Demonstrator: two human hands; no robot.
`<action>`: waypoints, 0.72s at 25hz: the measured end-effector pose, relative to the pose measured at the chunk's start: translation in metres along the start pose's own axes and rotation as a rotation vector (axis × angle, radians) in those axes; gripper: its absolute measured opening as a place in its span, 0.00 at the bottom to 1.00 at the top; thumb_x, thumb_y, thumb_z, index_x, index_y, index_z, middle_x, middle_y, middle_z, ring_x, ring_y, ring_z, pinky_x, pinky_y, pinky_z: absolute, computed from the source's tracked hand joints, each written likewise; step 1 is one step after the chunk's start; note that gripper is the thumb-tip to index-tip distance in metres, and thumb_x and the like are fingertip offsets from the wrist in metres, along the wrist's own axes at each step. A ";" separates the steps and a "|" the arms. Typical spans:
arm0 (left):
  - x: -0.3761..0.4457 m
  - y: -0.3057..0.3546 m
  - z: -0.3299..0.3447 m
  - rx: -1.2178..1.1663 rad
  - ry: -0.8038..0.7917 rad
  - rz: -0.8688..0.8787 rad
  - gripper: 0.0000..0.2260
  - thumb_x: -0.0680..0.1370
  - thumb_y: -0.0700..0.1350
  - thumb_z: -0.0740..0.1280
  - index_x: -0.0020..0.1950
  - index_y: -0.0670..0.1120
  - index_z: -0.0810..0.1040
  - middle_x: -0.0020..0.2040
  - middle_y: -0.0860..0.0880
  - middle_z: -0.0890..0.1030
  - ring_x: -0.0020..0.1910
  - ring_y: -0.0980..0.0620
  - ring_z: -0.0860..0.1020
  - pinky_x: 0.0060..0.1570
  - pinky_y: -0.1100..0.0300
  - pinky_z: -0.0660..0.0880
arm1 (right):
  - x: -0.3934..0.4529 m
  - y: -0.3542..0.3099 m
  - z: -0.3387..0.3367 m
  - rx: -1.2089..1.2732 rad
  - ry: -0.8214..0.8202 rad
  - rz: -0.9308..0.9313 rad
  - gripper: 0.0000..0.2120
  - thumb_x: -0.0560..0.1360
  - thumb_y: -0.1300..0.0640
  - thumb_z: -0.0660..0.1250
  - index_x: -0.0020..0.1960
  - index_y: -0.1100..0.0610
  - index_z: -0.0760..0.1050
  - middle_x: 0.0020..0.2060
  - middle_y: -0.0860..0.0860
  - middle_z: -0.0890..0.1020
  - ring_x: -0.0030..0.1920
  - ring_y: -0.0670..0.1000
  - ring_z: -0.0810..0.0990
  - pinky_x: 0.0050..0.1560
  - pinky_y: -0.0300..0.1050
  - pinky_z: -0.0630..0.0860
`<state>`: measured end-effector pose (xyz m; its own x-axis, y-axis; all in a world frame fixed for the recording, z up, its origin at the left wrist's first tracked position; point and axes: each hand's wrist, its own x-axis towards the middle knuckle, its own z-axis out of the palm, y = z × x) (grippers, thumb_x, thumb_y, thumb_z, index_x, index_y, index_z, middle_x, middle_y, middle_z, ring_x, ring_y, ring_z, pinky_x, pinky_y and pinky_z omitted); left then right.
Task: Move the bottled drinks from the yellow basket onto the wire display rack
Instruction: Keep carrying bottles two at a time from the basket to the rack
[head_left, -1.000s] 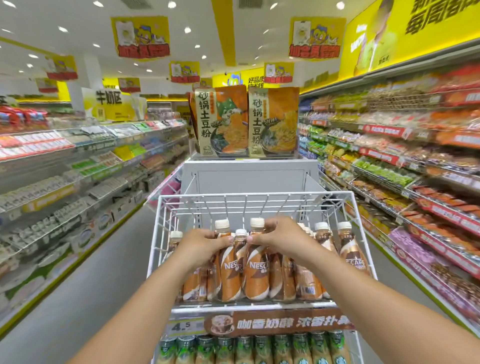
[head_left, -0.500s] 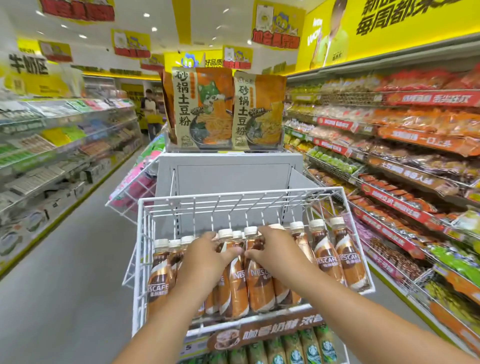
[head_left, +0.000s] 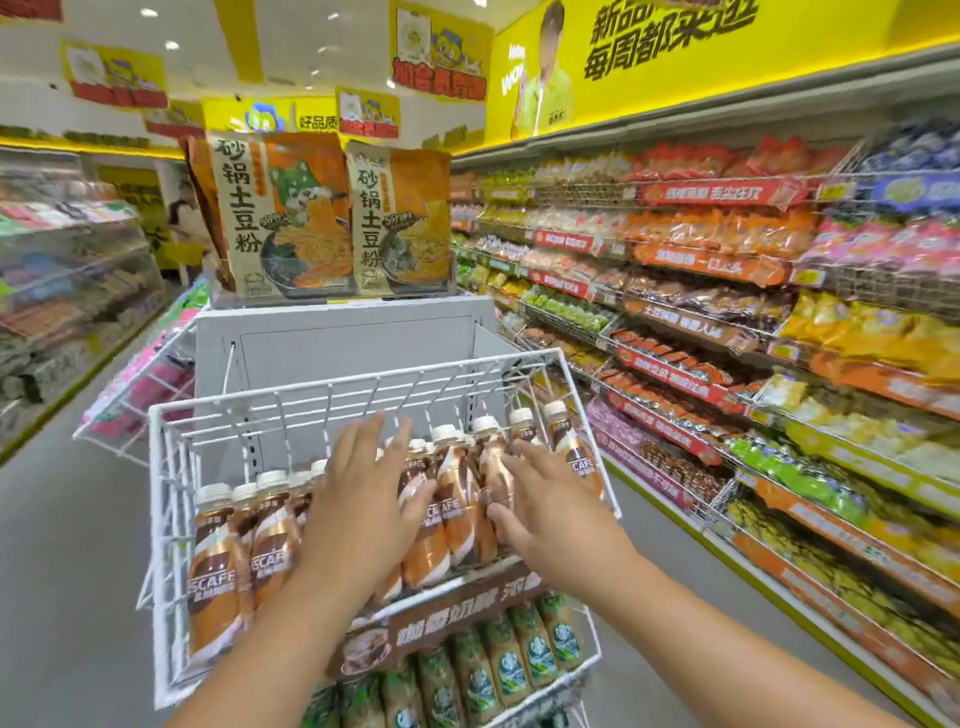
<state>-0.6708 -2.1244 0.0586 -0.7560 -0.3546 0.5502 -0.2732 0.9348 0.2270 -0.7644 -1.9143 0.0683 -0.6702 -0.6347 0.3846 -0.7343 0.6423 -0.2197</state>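
Two spread hands (head_left: 363, 483) over racked bottles (head_left: 457, 499)

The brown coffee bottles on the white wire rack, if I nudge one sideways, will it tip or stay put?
The brown coffee bottles are tall and narrow, so a lone one would likely tip. Packed shoulder to shoulder, neighbours should brace it. They already lean on the sloped white wire rack, whose front rail probably stops sliding. The glossy wrap may be slippery.

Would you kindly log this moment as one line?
left hand: open | right hand: open | brown bottled coffee drinks: upright in white wire display rack
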 end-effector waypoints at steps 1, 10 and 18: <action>-0.003 0.013 0.002 0.026 -0.036 0.046 0.33 0.80 0.66 0.59 0.82 0.57 0.54 0.84 0.50 0.52 0.82 0.46 0.48 0.77 0.43 0.57 | -0.014 0.014 -0.006 -0.028 -0.004 0.014 0.32 0.82 0.37 0.58 0.82 0.49 0.58 0.83 0.49 0.55 0.82 0.53 0.54 0.80 0.54 0.59; -0.079 0.203 0.005 0.008 -0.128 0.359 0.36 0.78 0.71 0.54 0.83 0.61 0.49 0.84 0.53 0.44 0.83 0.49 0.41 0.78 0.46 0.47 | -0.196 0.132 -0.105 -0.227 0.001 0.228 0.39 0.81 0.29 0.48 0.84 0.46 0.41 0.84 0.49 0.42 0.84 0.54 0.40 0.82 0.54 0.45; -0.145 0.443 0.013 -0.186 -0.202 0.710 0.36 0.79 0.70 0.55 0.83 0.58 0.51 0.84 0.51 0.50 0.83 0.49 0.47 0.80 0.50 0.49 | -0.393 0.245 -0.213 -0.271 0.129 0.579 0.40 0.80 0.29 0.52 0.84 0.47 0.45 0.84 0.49 0.47 0.84 0.55 0.44 0.82 0.54 0.49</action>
<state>-0.6898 -1.6585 0.0690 -0.8121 0.3578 0.4611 0.4104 0.9118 0.0153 -0.6581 -1.4162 0.0545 -0.9185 -0.1079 0.3805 -0.1942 0.9611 -0.1963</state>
